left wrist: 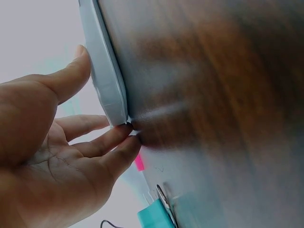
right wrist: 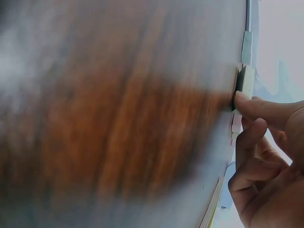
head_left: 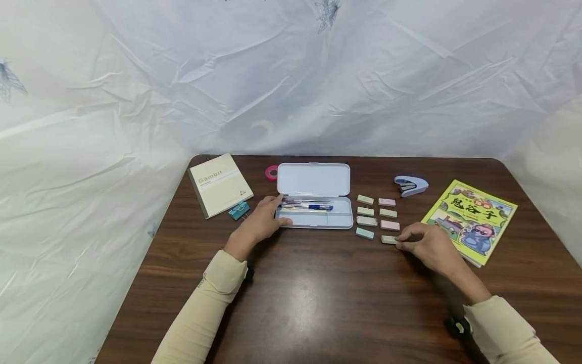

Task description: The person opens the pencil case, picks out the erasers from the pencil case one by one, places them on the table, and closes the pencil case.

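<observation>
A pencil case (head_left: 340, 220) lies with its lid raised, several pens (head_left: 309, 206) in its back compartment. My left hand (head_left: 260, 220) holds its left end, thumb at the front corner and fingers along the side. In the left wrist view, the thumb (left wrist: 76, 71) and fingertips touch the case wall (left wrist: 107, 71). To the right, small block erasers in pale green, pink, white and blue stand in two columns. My right hand (head_left: 429, 248) pinches the nearest right-column eraser (head_left: 388, 239) between thumb and fingers; in the right wrist view this pale eraser (right wrist: 248, 83) appears against the tabletop.
A cream notebook (head_left: 223, 187) and a teal binder clip (head_left: 239, 210) lie at the left. A pink tape roll (head_left: 271, 173) sits behind the pencil case. At the right are a pale blue stapler (head_left: 411, 186) and a yellow comic-style book (head_left: 473, 217).
</observation>
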`<state>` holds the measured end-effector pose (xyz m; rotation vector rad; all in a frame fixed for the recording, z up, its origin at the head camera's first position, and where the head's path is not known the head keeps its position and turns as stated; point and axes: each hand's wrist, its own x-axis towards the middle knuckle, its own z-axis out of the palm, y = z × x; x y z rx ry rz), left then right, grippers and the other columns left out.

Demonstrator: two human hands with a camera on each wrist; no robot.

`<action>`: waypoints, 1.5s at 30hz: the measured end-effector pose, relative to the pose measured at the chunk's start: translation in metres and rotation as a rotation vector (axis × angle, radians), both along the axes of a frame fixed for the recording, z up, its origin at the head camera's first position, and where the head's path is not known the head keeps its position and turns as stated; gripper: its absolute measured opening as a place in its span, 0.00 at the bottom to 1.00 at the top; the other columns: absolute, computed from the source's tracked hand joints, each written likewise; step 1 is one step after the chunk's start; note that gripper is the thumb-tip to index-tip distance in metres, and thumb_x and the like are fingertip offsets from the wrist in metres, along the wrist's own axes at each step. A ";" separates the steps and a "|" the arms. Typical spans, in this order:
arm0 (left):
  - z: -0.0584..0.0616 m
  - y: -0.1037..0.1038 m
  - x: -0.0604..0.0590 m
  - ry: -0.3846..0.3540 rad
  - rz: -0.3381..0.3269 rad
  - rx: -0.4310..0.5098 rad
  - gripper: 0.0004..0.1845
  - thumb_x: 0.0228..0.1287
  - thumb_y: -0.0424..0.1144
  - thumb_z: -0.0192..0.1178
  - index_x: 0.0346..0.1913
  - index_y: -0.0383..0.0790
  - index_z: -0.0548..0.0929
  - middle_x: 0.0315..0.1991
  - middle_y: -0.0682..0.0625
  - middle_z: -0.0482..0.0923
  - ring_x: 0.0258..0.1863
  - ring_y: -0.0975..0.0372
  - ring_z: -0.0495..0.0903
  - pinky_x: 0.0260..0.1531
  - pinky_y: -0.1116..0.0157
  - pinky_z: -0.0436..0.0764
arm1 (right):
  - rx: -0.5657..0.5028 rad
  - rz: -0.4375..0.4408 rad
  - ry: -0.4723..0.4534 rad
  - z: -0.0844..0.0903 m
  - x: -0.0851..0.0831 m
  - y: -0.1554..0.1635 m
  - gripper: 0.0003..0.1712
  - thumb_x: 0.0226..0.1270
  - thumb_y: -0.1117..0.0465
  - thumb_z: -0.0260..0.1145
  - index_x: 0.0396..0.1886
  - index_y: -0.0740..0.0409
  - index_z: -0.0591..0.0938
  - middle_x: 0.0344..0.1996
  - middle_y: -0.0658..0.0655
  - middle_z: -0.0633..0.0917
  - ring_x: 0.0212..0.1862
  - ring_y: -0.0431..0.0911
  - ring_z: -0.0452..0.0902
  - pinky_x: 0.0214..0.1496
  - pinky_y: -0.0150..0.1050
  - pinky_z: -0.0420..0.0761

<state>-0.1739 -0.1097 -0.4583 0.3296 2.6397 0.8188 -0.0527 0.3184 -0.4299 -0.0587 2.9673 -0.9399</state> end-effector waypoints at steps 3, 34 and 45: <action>0.001 0.000 0.001 0.002 0.001 0.004 0.51 0.81 0.56 0.72 0.94 0.40 0.58 0.90 0.34 0.63 0.90 0.43 0.63 0.90 0.43 0.66 | -0.001 0.005 0.008 -0.001 0.001 0.000 0.03 0.68 0.63 0.87 0.35 0.52 0.98 0.46 0.59 0.97 0.50 0.50 0.92 0.45 0.28 0.81; -0.018 -0.004 -0.009 0.026 -0.029 -0.033 0.52 0.81 0.60 0.70 0.94 0.44 0.57 0.90 0.37 0.63 0.89 0.46 0.65 0.89 0.44 0.69 | 0.080 -0.016 -0.118 0.009 0.008 -0.001 0.15 0.77 0.44 0.80 0.49 0.48 0.99 0.45 0.60 0.96 0.31 0.44 0.68 0.32 0.41 0.64; -0.013 -0.004 -0.007 0.022 -0.028 -0.025 0.50 0.82 0.59 0.70 0.94 0.43 0.59 0.90 0.36 0.63 0.88 0.45 0.66 0.88 0.43 0.69 | 0.064 0.018 -0.060 0.017 -0.013 -0.023 0.25 0.84 0.40 0.73 0.56 0.55 0.97 0.51 0.64 0.97 0.32 0.44 0.77 0.35 0.42 0.73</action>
